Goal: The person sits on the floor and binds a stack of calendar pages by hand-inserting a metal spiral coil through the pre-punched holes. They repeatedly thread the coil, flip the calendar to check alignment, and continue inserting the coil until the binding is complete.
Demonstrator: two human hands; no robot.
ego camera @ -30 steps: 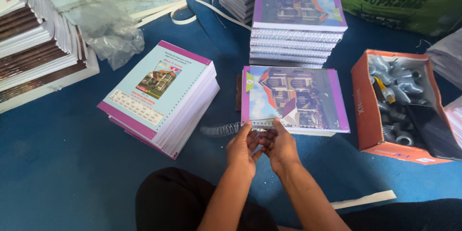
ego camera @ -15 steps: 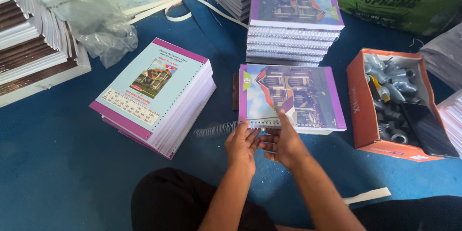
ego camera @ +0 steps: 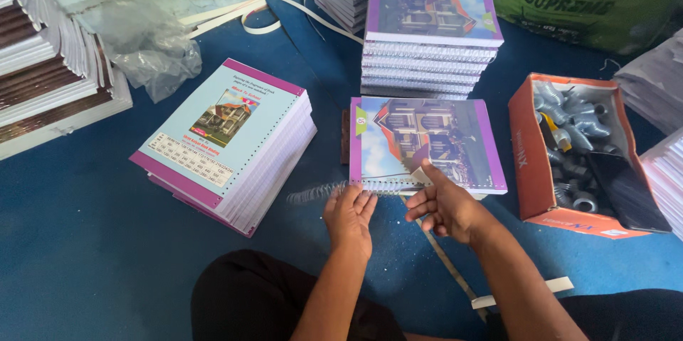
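Blue floor (ego camera: 85, 256), stacks everywhere. My left hand (ego camera: 350, 214) loosely fingers the springy, light wire coil (ego camera: 320, 192); right hand (ego camera: 445, 206), half-open, steadies the floppy notebook (ego camera: 425, 143) at its near edge.

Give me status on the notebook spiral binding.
Done: a stack of bound notebooks sits behind. In hand: the left hand and right hand work a wire spiral into the near edge of one notebook; part of the coil sticks out left. Left: the unbound punched stack.

The left hand (ego camera: 350, 214) hides where the wire coil (ego camera: 318, 192) meets the notebook (ego camera: 425, 145) edge
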